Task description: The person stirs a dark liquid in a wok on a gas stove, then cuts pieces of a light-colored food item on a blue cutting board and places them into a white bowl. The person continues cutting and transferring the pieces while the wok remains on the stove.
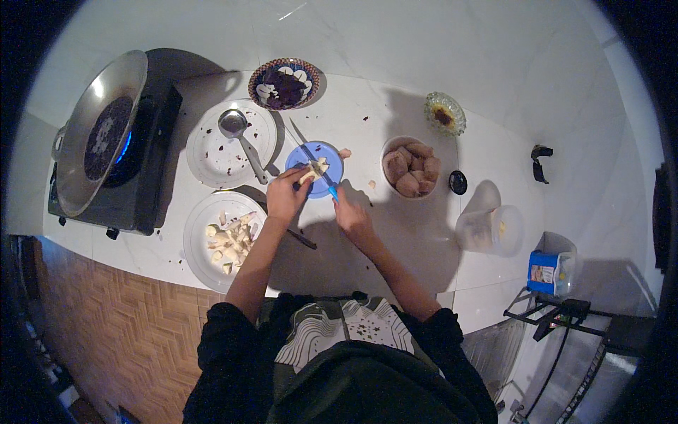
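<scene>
My right hand (352, 216) is closed round the blue handle of a knife (332, 191). Its long blade lies across a small blue plate (334, 155), pointing away to the left. On that plate my left hand (284, 196) pinches a pale vegetable piece (308, 175) beside the blade. Another pale bit sits on the knife's far side. Left of my left forearm, a white plate (194, 225) carries pale cut chunks (227, 247). Behind it, a second white plate (205, 159) bears a metal ladle (233, 124) and dark scraps.
A wok (106, 134) tilts on a gas stove (152, 191), blue flame showing. At the back stands a patterned bowl (267, 104) of purple and white pieces. To the right are a bowl of raw meat (407, 177), a glass dish (452, 128), a black lid (458, 182) and a clear container (487, 230).
</scene>
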{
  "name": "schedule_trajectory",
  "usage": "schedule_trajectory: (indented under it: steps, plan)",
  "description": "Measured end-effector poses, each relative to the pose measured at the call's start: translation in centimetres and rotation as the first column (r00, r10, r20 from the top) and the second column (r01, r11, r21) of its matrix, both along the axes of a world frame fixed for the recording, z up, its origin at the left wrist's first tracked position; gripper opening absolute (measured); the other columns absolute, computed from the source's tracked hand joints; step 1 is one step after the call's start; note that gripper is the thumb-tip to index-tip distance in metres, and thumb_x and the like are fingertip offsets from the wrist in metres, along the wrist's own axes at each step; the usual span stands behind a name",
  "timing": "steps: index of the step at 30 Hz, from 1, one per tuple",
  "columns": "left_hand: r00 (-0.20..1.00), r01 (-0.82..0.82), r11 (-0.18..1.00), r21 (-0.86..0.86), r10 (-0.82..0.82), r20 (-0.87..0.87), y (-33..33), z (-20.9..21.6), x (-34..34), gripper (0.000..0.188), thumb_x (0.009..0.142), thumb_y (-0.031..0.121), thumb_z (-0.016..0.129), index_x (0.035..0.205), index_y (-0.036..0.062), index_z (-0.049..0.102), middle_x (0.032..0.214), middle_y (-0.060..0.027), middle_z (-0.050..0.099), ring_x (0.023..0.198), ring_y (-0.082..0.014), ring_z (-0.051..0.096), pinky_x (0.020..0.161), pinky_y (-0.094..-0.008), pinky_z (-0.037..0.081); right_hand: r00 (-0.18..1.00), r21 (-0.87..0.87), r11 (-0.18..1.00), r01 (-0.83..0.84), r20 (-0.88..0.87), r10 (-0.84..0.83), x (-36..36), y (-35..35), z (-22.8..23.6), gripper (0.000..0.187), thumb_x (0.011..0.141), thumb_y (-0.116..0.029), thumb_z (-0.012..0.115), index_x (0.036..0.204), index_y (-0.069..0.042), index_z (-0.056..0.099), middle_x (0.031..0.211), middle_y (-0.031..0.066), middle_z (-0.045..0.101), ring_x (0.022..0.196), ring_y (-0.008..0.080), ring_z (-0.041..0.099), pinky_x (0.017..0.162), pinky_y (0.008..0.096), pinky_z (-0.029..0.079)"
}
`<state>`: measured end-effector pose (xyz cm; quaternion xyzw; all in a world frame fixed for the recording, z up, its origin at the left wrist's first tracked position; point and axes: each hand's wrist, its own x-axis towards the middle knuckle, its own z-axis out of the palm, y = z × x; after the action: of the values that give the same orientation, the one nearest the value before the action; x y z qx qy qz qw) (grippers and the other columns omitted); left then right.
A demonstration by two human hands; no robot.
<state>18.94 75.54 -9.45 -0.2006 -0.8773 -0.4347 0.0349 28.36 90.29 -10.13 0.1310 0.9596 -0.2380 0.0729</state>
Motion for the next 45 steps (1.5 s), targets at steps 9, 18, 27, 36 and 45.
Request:
schedule_trajectory:
  steps: [9, 18, 27, 36, 45]
  plan:
    - [0.997, 0.030, 0.998, -0.059, -0.034, -0.064, -0.2, 0.4, 0.5, 0.024, 0.083, 0.021, 0.055, 0.100, 0.0058, 0.062, 0.098, -0.0103, 0.061, 0.087, -0.0281, 0.059, 0.076, -0.0358, 0.047, 0.991, -0.033, 0.999, -0.011, 0.133, 0.016, -1.6, 1.0, 1.1, 0.033, 0.090, -0.030, 0.040, 0.116, -0.011, 0.038, 0.080, 0.0265, 0.058, 0.078, 0.0446, 0.056, 0.069, 0.0542, 0.042]
    - [0.984, 0.066, 0.996, -0.052, -0.074, -0.160, -0.2, -0.4, 0.3, 0.021, 0.084, 0.016, 0.053, 0.099, 0.0033, 0.061, 0.097, -0.0132, 0.058, 0.088, -0.0308, 0.057, 0.078, -0.0369, 0.045, 0.984, -0.211, 0.972, -0.101, -0.167, 0.066, 2.4, 1.0, 1.8, 0.032, 0.092, -0.027, 0.038, 0.109, -0.001, 0.044, 0.085, 0.0263, 0.057, 0.076, 0.0430, 0.056, 0.066, 0.0513, 0.042]
    - [0.997, 0.062, 0.998, -0.021, -0.063, -0.050, -0.2, 0.2, 0.3, 0.020, 0.083, 0.015, 0.055, 0.098, 0.0046, 0.063, 0.090, -0.0117, 0.059, 0.081, -0.0303, 0.058, 0.072, -0.0370, 0.046, 0.970, -0.292, 0.955, -0.047, -0.243, -0.027, 3.5, 0.6, 1.5, 0.026, 0.091, -0.026, 0.040, 0.104, -0.004, 0.045, 0.074, 0.0267, 0.056, 0.064, 0.0427, 0.056, 0.054, 0.0501, 0.043]
    - [0.999, 0.020, 1.000, -0.020, -0.021, -0.032, 0.2, 0.7, 0.7, 0.019, 0.081, 0.012, 0.057, 0.096, 0.0041, 0.063, 0.086, -0.0111, 0.059, 0.076, -0.0296, 0.059, 0.068, -0.0366, 0.047, 0.978, -0.116, 0.992, -0.055, -0.205, 0.030, 2.4, -0.2, 0.4, 0.024, 0.091, -0.024, 0.042, 0.102, -0.004, 0.044, 0.063, 0.0250, 0.055, 0.057, 0.0438, 0.055, 0.048, 0.0524, 0.041]
    - [1.000, 0.008, 0.999, -0.049, -0.009, -0.023, 0.4, 0.9, 0.6, 0.018, 0.080, 0.012, 0.058, 0.095, 0.0053, 0.064, 0.085, -0.0111, 0.059, 0.074, -0.0292, 0.059, 0.067, -0.0361, 0.047, 0.964, 0.030, 0.995, -0.100, -0.245, 0.104, 1.4, 0.0, 0.7, 0.029, 0.089, -0.026, 0.046, 0.107, -0.004, 0.045, 0.055, 0.0222, 0.053, 0.051, 0.0397, 0.055, 0.044, 0.0495, 0.042]
